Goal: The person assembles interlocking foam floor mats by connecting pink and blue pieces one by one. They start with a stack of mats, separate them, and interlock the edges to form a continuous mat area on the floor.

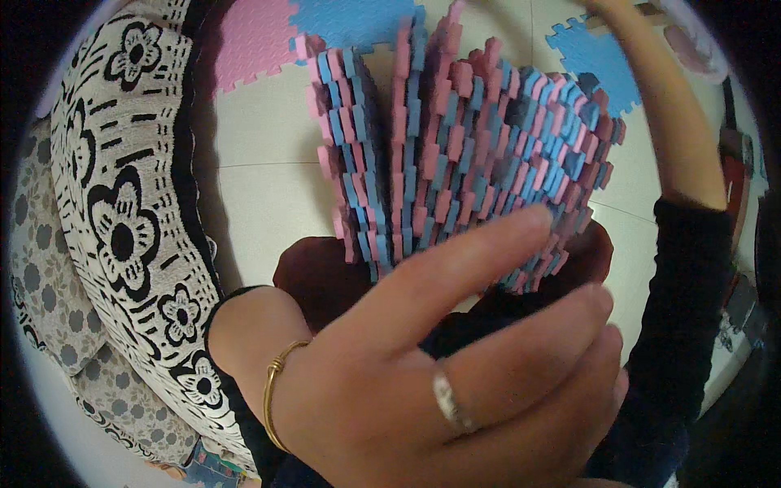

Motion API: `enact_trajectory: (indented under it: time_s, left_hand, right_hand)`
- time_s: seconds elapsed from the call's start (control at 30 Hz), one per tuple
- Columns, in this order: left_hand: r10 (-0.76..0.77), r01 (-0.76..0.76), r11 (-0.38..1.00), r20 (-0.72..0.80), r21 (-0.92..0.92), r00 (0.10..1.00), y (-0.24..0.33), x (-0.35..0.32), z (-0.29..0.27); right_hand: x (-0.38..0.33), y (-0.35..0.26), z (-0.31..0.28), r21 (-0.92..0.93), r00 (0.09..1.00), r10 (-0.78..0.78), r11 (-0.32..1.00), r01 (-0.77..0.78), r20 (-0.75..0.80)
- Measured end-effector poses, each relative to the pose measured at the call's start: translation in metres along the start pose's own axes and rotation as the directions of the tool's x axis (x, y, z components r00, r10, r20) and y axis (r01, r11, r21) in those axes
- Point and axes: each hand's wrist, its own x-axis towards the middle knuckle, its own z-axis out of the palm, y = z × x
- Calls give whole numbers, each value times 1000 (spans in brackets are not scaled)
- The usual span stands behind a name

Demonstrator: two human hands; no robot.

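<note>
A large batch of pink and blue foam puzzle mats (447, 163), with toothed edges, is packed face to face on the floor in front of me. Gaps show between some at the left of the batch. My left hand (455, 358), with a ring and a gold-coloured bracelet (277, 390), is raised close to the camera. Its fingers are spread, one stretched out and the others bent, with nothing seen in them. It overlaps the lower part of the mats, and whether it touches them cannot be told. My right hand (600, 5) reaches past the far right, mostly cut off by the top edge.
A cream and black flower-patterned cover (122, 211) hangs along the left. Flat on the pale tiled floor (260, 187) lie a pink mat (248, 41) and blue mats (598, 61). Dark red rounded shapes (317, 268) flank the batch. Blurred items line the right rim.
</note>
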Motion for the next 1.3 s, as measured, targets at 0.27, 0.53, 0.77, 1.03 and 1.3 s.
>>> enact_trajectory:
  time_s: [0.27, 0.53, 0.77, 1.03, 1.3]
  left_hand:
    - [-369, 360, 883, -27, 302, 929, 24, -41, -48]
    - [-606, 597, 794, -74, -115, 792, -78, -57, 28]
    - [67, -62, 998, 521, -28, 851, -55, -13, 168]
    - [104, -208, 975, 669, 78, 736, -85, -25, 202]
    - [169, -222, 975, 564, 27, 808, -77, -14, 208]
  right_hand:
    - [-80, -85, -76, 549, 964, 140, 799, -246, 227]
    - [-245, -81, -91, 391, 373, 715, 151, -908, 591]
    - [-264, -174, -76, 582, 448, 410, -304, -754, 794]
    - [-283, -164, -93, 503, 333, 423, -402, -765, 843]
    - [-296, -160, -81, 487, 367, 333, -429, -761, 868]
